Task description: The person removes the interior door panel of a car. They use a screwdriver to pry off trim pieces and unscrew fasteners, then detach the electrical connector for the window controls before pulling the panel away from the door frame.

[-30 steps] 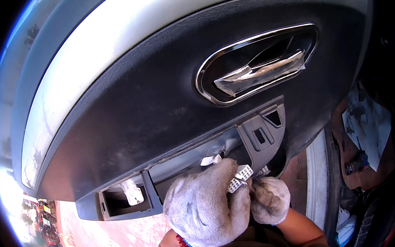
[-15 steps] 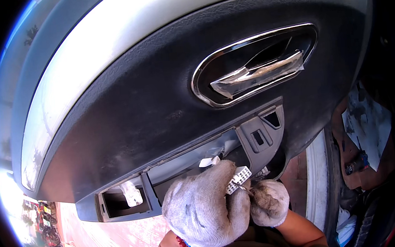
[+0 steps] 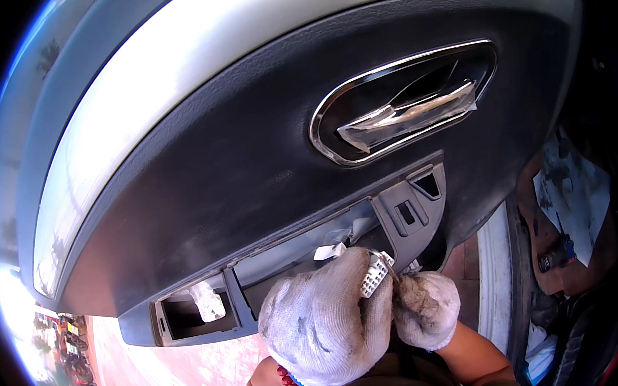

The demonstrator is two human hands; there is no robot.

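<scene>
Status of work: from my remote station I judge the procedure to be partway through. The white connector [image 3: 376,276] is out in the hand, at the lower centre of the frame, its square cavities exposed; I see nothing plugged into that face. On the door panel [image 3: 199,180], the long recess [image 3: 274,257] at centre stands uncovered, as does the pocket [image 3: 181,325] at lower left. The switch plate [image 3: 423,216], right of centre, has bare cut-outs. I judge that the connector work is unfinished and that these openings remain to be closed.

Hands: both wear soiled knit gloves. My left hand [image 3: 323,322] pinches the connector between thumb and fingers. My right hand [image 3: 428,307] sits just beside it, fingertips bunched toward the connector; I cannot tell whether they grip anything.

Surface: the panel is dark and grained, with a bright silvery band [image 3: 141,83] across the upper left. The inner handle [image 3: 412,116], at upper right, carries crumpled film.

Room: pink paving [image 3: 156,372] lies at lower left in strong light. A pale sill [image 3: 495,273] runs at lower right; beyond it lies a stained sheet [image 3: 573,187].
</scene>
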